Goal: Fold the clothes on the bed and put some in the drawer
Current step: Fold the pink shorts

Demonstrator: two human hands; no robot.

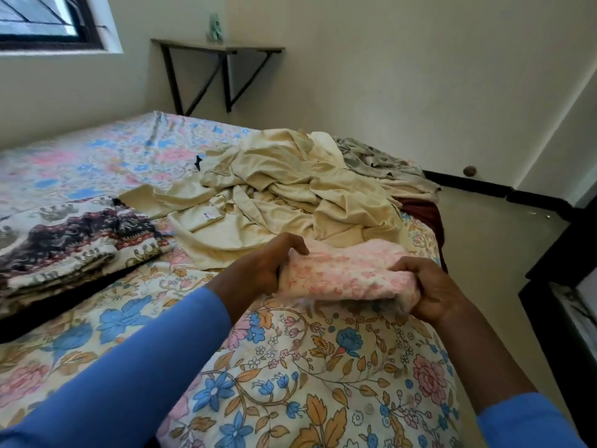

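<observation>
Both hands are on the same thing here: a small folded pink-and-white floral fluffy cloth (345, 273), held just above the near right part of the bed. The left hand (265, 263) has its fingers curled over the cloth's left end, pinching the top edge. The right hand (433, 289) is wrapped round the right end, fingers tucked under and thumb on top. So both have a proper grip, nothing loose. Both arms are in long blue sleeves (145, 360).

The bed is covered by a cream sheet printed with blue, pink and orange flowers (290, 367). Just behind the pink cloth there's a big crumpled heap of pale yellow fabric (284, 189), totally unfolded, with a little white label showing on it. Behind that, at the far right corner, is a rumpled grey patterned garment (378, 163). A bit of dark red cloth (423, 211) pokes out at the bed's right edge, below the yellow heap.

Over on the left sits a neat folded stack of cream cloth with a dark elephant print (64, 244), well apart from the hands.

On the far wall there's a wooden shelf on black brackets (219, 50) with a small green object (214, 27) on it, too blurry to tell what. There's a dark-framed window (42, 21) top left. Some black furniture (562, 286) stands at the right edge; can't tell if that's the drawer.
</observation>
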